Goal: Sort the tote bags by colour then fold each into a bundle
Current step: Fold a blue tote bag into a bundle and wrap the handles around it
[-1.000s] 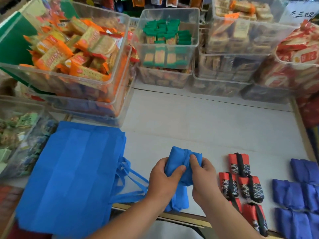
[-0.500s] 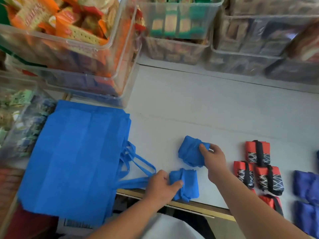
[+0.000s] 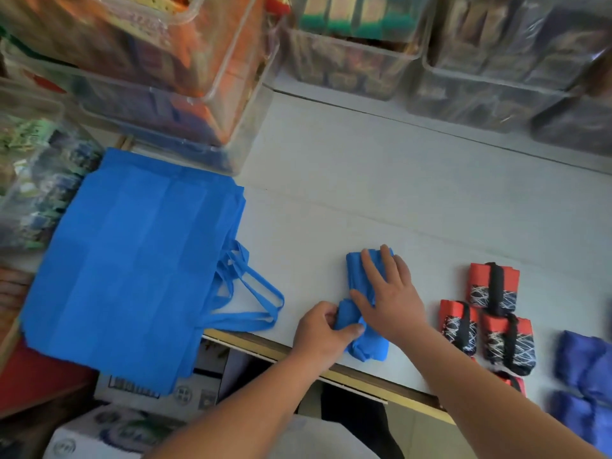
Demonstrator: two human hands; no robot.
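Two light blue folded bag bundles lie near the table's front edge. My right hand (image 3: 387,293) rests flat, fingers spread, on the farther light blue bundle (image 3: 356,270). My left hand (image 3: 323,331) pinches the nearer light blue bundle (image 3: 366,346) between thumb and fingers. A stack of flat light blue tote bags (image 3: 132,266) lies at the left, handles trailing toward my hands. Several red patterned bundles (image 3: 490,309) sit to the right, and dark blue bundles (image 3: 586,376) beyond them at the right edge.
Clear plastic bins (image 3: 185,77) of packaged snacks line the back and left of the white table (image 3: 397,193). The table's wooden front edge (image 3: 381,382) runs under my forearms. Boxes (image 3: 116,425) stand on the floor below.
My right hand set the farther bundle down and flattened on top of it. My left hand stayed on the nearer bundle. The camera tilted further down.
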